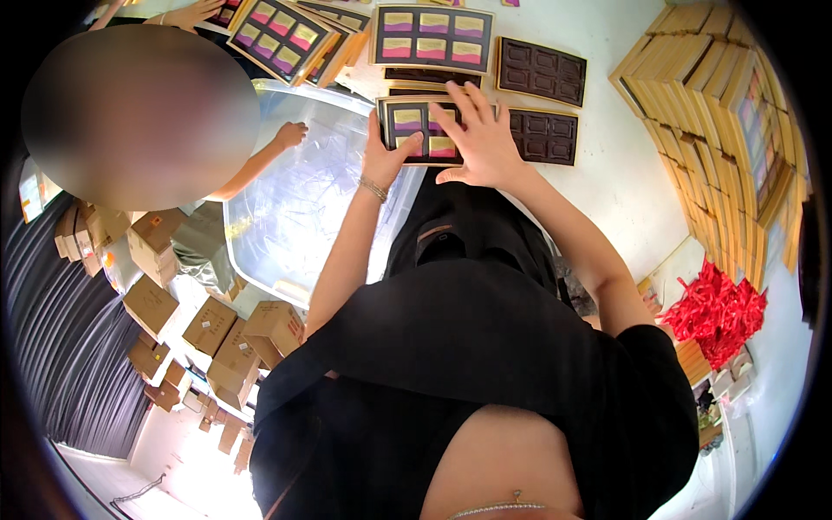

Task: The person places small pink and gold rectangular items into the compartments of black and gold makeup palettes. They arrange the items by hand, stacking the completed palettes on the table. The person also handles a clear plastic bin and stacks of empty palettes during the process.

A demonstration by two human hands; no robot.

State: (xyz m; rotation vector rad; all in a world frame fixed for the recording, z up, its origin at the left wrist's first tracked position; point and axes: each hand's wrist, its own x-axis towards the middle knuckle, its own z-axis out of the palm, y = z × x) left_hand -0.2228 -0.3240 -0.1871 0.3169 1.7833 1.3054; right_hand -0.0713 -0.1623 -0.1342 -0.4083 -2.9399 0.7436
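My left hand (pixel 387 159) grips the left end of a flat gold-rimmed box (pixel 400 106), its thumb on top over the packets. The box has a dark compartmented insert with small purple, pink and cream packets in it. Over the right half of this box my right hand (pixel 485 146) is spread, fingers apart, hiding what lies beneath. Just beyond, another filled box (pixel 432 54) lies on top of other boxes. To the right lie two dark trays (pixel 542 73) with bare compartments, the nearer tray (pixel 546 137) beside my right hand.
A large clear plastic bin (pixel 303 186) stands on the left, with a co-worker's hand (pixel 291 133) over it. More filled boxes (pixel 282 36) are stacked at the far left. Tall stacks of flat boxes (pixel 719 113) and red ribbon (pixel 718 314) stand right; cardboard cartons (pixel 211 326) lie left.
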